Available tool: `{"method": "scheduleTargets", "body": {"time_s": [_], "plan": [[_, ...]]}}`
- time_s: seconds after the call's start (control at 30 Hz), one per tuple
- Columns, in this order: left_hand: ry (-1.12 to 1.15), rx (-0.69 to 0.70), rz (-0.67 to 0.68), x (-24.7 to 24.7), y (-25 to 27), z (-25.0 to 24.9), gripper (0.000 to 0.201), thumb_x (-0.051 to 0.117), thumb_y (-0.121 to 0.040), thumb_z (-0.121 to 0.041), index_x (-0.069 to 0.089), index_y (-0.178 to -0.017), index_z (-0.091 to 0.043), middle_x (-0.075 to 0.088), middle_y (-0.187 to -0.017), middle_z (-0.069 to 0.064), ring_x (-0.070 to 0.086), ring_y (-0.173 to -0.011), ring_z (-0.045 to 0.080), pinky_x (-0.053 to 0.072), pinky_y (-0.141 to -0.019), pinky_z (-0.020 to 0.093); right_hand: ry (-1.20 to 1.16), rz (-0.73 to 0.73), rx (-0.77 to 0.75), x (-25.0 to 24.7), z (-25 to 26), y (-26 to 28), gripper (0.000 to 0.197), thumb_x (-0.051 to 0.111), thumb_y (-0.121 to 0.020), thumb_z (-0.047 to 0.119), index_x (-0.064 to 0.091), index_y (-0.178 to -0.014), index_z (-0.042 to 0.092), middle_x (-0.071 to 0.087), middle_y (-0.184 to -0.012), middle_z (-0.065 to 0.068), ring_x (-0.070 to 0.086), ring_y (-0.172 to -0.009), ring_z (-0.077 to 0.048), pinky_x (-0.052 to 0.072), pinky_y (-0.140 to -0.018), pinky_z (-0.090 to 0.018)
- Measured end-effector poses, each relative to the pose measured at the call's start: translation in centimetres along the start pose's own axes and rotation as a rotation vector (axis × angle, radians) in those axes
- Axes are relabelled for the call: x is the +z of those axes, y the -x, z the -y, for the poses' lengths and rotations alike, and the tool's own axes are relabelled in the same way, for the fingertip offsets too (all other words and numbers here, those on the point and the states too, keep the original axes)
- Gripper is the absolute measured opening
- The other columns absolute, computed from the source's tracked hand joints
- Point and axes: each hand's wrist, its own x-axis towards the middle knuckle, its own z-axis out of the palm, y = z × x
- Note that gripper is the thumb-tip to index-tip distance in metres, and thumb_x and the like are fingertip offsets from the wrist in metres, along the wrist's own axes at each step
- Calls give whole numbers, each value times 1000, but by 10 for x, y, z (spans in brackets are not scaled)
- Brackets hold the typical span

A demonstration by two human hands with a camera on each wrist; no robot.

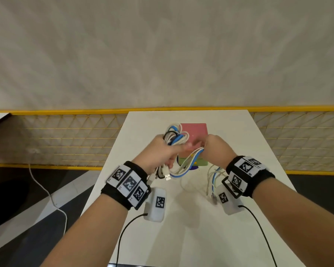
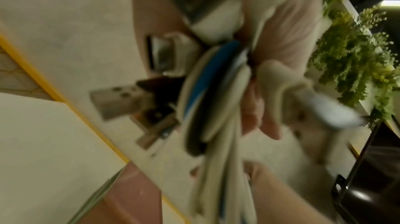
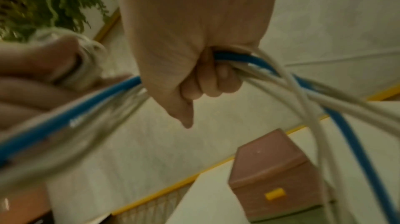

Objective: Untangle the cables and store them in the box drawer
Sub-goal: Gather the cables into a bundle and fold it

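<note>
Both hands are up in the air over the white table (image 1: 239, 237), and they hold one bunch of cables (image 1: 176, 138) between them. The left hand (image 1: 160, 151) has its fingers curled tight round the thick looped part of the bunch, where white, blue and black cables are wound together. A few plugs (image 1: 167, 175) hang down under that hand. The right hand (image 1: 214, 149) is closed in a fist round some white and blue cables that run across from the left hand, and their loose ends (image 1: 213, 182) drop down to the table. The box (image 1: 195, 132) sits just behind the hands, pink on top, with a small yellow handle (image 3: 275, 195) on its front, and its drawers look closed. The cables look light and bendy, so they will flop and snag on each other. I think the best place to hold one is close to a plug, then pull it out slowly. A hard pull could make the knot tighter.
</note>
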Motion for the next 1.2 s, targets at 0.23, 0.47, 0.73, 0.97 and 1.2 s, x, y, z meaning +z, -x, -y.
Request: {"method": "scheduleTargets", "body": {"time_s": [0.23, 0.47, 0.73, 0.97, 1.2], "plan": [[-115, -37, -85, 27, -12, 27, 30, 85, -71, -26, 58, -61, -19, 46, -39, -14, 42, -38, 2, 36, -42, 17, 66, -74, -44, -1, 19, -11, 48, 63, -73, 3, 59, -119, 16, 70, -96, -10, 53, -74, -18, 40, -64, -27], [-43, -3, -153, 19, -15, 25, 13, 68, -88, -19, 65, -77, -12, 57, -54, -8, 55, -56, 12, 43, -54, 15, -280, -11, -136, -9, 6, 1, 12, 65, -83, 14, 66, -94, 15, 63, -75, -3, 57, -68, -16, 44, -62, -30], [119, 2, -180, 16, -17, 24, 33, 71, -86, -36, 57, -69, -12, 48, -42, -1, 52, -45, 22, 58, -75, 51, -468, 58, -94, -3, -13, 28, 23, 40, -100, 23, 53, -103, 4, 52, -71, -4, 56, -59, -16, 54, -67, -37], [93, -9, -94, 43, -21, 19, 58, 64, -72, -64, 64, -105, -16, 72, -95, 1, 69, -87, 12, 55, -76, 20, -148, 10, -152, 7, 23, 25, 18, 36, -97, 7, 52, -95, 0, 65, -79, -23, 61, -70, -38, 48, -66, -49], [399, -139, -410, 54, -20, 21, 42, 72, -79, -49, 69, -94, -10, 75, -87, 8, 73, -80, 19, 60, -76, 36, -203, 62, -287, 3, 29, 37, 34, 46, -97, 20, 42, -130, 17, 68, -94, -6, 66, -78, -19, 54, -73, -41]]}}
